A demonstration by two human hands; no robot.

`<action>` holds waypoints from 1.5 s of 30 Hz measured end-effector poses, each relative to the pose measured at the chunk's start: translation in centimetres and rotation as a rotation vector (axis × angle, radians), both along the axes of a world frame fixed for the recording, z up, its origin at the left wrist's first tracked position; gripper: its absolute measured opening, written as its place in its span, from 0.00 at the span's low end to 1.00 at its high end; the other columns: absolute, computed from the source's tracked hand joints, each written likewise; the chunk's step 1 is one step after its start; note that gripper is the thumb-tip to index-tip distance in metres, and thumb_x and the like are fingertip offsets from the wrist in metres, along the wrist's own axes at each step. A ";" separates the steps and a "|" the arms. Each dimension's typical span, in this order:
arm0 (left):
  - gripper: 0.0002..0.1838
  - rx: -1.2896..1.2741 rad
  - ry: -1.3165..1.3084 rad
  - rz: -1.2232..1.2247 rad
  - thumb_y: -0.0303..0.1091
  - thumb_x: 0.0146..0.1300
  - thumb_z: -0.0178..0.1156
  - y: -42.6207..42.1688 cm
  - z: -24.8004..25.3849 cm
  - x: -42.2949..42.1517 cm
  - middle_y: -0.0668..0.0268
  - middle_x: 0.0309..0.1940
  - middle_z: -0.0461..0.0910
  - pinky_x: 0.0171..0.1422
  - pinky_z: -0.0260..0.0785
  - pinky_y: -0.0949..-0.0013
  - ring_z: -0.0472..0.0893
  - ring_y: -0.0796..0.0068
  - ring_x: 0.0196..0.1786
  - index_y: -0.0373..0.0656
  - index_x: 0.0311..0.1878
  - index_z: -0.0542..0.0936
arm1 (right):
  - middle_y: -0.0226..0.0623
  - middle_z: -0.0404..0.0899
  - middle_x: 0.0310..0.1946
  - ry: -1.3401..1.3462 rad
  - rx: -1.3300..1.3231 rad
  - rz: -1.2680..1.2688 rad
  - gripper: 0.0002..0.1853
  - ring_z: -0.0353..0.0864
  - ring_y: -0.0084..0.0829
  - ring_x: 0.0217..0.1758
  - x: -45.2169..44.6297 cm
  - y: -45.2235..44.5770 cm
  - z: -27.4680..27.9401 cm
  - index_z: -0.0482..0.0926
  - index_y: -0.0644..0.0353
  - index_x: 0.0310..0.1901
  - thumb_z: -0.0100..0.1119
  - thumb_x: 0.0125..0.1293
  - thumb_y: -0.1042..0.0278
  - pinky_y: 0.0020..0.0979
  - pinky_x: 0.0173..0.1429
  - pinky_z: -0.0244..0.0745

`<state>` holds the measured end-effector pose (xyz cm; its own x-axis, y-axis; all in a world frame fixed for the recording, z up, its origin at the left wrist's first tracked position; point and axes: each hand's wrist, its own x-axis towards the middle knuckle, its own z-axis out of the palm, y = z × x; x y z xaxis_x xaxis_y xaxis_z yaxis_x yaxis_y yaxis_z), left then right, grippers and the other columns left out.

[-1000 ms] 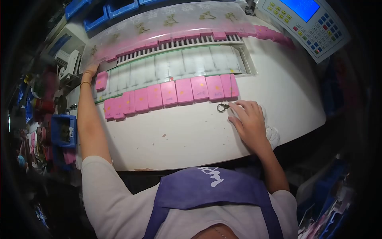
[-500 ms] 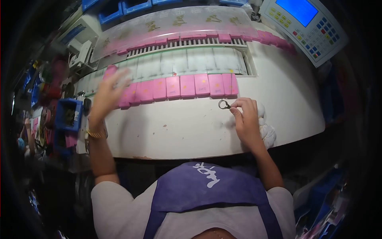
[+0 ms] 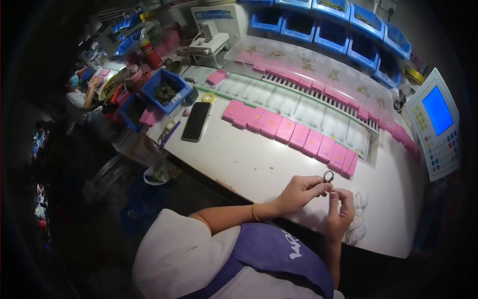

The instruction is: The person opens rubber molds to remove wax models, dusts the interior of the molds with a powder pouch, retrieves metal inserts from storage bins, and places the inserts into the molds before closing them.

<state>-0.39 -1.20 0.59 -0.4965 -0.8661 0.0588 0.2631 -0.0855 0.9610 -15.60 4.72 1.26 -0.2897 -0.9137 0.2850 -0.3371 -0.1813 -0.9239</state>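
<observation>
A small metal ring (image 3: 328, 176) stands up from the fingertips of my left hand (image 3: 299, 193), which is closed in a pinch on its lower side. Close against it, my right hand (image 3: 341, 212) is closed too, thumb and forefinger together; what they grip is hidden. Both hands are above the front right of the white table (image 3: 239, 172). Just beyond the ring lies a row of pink blocks (image 3: 284, 130) with yellow spots. Beside my right hand is a bundle of white cloth or gloves (image 3: 358, 219).
A lit glass-like panel (image 3: 294, 109) lies behind the blocks, with one pink block (image 3: 217, 76) on it. A phone (image 3: 196, 121) and blue bins (image 3: 167, 89) are at left. A keypad display (image 3: 438, 119) stands at right. Another person (image 3: 82, 94) sits far left.
My left hand has come from the far end of the pink row to the ring beside my right hand. The view has turned left, bringing the phone and more bins into sight.
</observation>
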 end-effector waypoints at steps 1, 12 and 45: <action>0.14 0.002 -0.018 -0.009 0.37 0.74 0.59 -0.1 0.4 0.3 0.67 0.35 0.85 0.47 0.74 0.75 0.81 0.83 0.39 0.33 0.45 0.84 | 0.34 0.78 0.37 -0.099 0.029 -0.006 0.06 0.76 0.26 0.43 -0.4 0.0 -0.1 0.77 0.66 0.42 0.58 0.72 0.72 0.28 0.52 0.71; 0.11 -0.432 -0.862 0.364 0.27 0.53 0.61 -11.4 2.5 10.6 0.54 0.33 0.85 0.45 0.75 0.64 0.84 0.64 0.36 0.42 0.40 0.87 | 0.29 0.77 0.31 -0.405 0.243 0.227 0.11 0.73 0.18 0.33 -0.3 -1.2 -0.6 0.80 0.65 0.41 0.59 0.74 0.64 0.23 0.41 0.71; 0.18 -0.050 -0.222 -0.089 0.38 0.76 0.53 -3.6 2.5 3.6 0.61 0.48 0.85 0.55 0.74 0.69 0.81 0.75 0.50 0.35 0.59 0.80 | 0.35 0.83 0.40 -0.778 0.174 0.246 0.14 0.78 0.23 0.43 0.4 -4.3 2.7 0.82 0.69 0.51 0.61 0.73 0.66 0.27 0.51 0.73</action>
